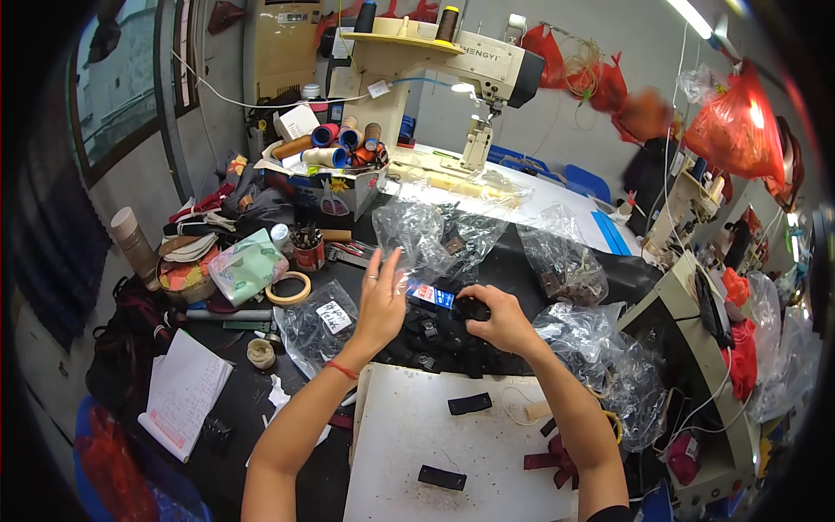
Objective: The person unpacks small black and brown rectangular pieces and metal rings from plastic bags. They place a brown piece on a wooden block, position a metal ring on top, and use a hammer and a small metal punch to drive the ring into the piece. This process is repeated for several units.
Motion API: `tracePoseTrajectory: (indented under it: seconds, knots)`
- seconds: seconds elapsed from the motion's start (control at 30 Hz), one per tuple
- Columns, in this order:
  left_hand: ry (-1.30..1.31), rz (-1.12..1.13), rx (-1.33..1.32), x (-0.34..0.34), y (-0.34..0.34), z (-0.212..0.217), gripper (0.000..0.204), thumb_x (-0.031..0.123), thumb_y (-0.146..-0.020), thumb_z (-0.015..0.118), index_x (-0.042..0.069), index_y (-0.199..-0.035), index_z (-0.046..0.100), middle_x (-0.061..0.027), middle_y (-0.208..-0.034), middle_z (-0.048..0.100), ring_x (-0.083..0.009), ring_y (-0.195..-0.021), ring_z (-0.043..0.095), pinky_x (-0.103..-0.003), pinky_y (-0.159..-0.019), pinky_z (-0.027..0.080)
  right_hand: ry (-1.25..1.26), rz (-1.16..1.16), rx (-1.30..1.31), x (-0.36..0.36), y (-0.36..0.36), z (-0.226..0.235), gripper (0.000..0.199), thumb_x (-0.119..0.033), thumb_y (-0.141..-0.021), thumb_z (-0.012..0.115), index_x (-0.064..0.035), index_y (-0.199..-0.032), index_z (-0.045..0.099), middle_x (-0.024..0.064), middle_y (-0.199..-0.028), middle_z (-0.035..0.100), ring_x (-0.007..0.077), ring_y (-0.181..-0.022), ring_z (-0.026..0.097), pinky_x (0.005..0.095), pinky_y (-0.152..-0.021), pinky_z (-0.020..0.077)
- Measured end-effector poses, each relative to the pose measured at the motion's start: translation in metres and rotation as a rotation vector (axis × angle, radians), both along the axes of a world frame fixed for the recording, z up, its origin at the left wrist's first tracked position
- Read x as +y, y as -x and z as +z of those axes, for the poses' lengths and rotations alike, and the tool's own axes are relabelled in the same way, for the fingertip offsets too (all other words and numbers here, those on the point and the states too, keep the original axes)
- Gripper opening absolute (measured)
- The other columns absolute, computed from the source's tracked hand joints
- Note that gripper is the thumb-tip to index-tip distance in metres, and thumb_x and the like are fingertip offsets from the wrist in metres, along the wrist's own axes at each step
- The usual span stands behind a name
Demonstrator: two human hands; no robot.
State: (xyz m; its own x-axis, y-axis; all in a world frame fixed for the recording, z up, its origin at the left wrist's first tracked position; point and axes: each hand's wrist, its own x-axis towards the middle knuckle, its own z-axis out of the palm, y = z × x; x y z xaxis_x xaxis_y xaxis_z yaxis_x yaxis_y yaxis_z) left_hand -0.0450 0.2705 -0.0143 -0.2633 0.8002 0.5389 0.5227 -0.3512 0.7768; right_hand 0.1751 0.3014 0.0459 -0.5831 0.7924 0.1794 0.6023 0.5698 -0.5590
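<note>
Left hand (381, 294) spread, right hand (500, 322) gripping dark item (470, 308), beyond white board (391, 444) edge

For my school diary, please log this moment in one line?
left hand: open, near clear bag | right hand: holding dark object | white board: two black strips on it

Shows a dark-framed window (117, 87) at the far left, set in a grey wall (146, 170), with dark ribbed cloth (61, 252) hanging nearer. Has a pale far wall (600, 35), a tall beige cabinet (287, 48), a lit ceiling tube (690, 17) at far right and a black tabletop (317, 474).
</note>
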Motion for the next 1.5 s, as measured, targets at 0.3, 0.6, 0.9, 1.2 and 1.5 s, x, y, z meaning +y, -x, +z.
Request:
tracePoseTrajectory:
  seconds: [0.3,0.6,0.9,1.2,1.5]
  knots:
    - [0.158,-0.262,-0.275,-0.040,-0.015,0.008,0.055,0.032,-0.101,0.032,0.008,-0.148,0.017,-0.0295,-0.142,0.033,-0.0424,-0.128,0.039,-0.043,-0.103,0.037,0.938,-0.071,0.696,0.050,0.082,0.007,0.051,-0.010,-0.080,0.063,-0.0199,-0.129,0.050,0.0054,-0.103,0.061,0.0158,-0.087,0.060,0.0430,-0.068,0.0520]
    - [0.439,-0.094,-0.668,-0.066,0.046,0.005,0.060,0.045,-0.100,0.032,0.009,-0.147,0.021,-0.0296,-0.123,0.052,-0.0306,-0.082,0.068,-0.030,-0.062,0.056,1.167,-0.039,1.125,0.060,0.187,-0.036,0.083,-0.061,-0.084,0.056,-0.0154,-0.145,0.025,0.0208,-0.146,0.032,0.0426,-0.131,0.034,0.0726,-0.097,0.0232]
    - [0.554,-0.045,-0.672,-0.058,0.079,0.010,0.070,0.057,-0.096,0.031,0.002,-0.138,0.035,-0.0227,-0.098,0.066,-0.0217,-0.076,0.068,-0.026,-0.062,0.053,0.240,0.139,-0.046,0.051,0.094,0.021,0.058,-0.046,-0.082,0.065,0.0008,-0.115,0.061,0.0216,-0.105,0.064,0.0316,-0.100,0.062,0.0372,-0.088,0.0475]
    - [0.562,-0.062,-0.630,-0.050,0.063,0.015,0.085,0.069,-0.091,0.026,-0.003,-0.137,0.037,-0.0240,-0.099,0.065,-0.0198,-0.076,0.067,-0.025,-0.062,0.052,0.446,-0.441,-0.316,0.012,-0.050,-0.082,0.126,-0.085,-0.061,0.056,-0.0067,-0.149,0.012,0.0363,-0.142,0.025,0.0520,-0.130,0.030,0.0552,-0.104,0.0315]
    - [0.520,-0.084,-0.615,-0.026,0.060,0.032,0.085,0.070,-0.091,0.023,-0.003,-0.130,0.045,-0.0158,-0.086,0.067,-0.0160,-0.070,0.065,-0.024,-0.060,0.051,0.334,-0.317,-0.576,-0.013,0.069,-0.065,0.119,-0.080,-0.053,0.067,-0.0312,-0.149,0.016,0.0269,-0.148,0.010,0.0505,-0.134,0.021,0.0692,-0.091,0.0334]
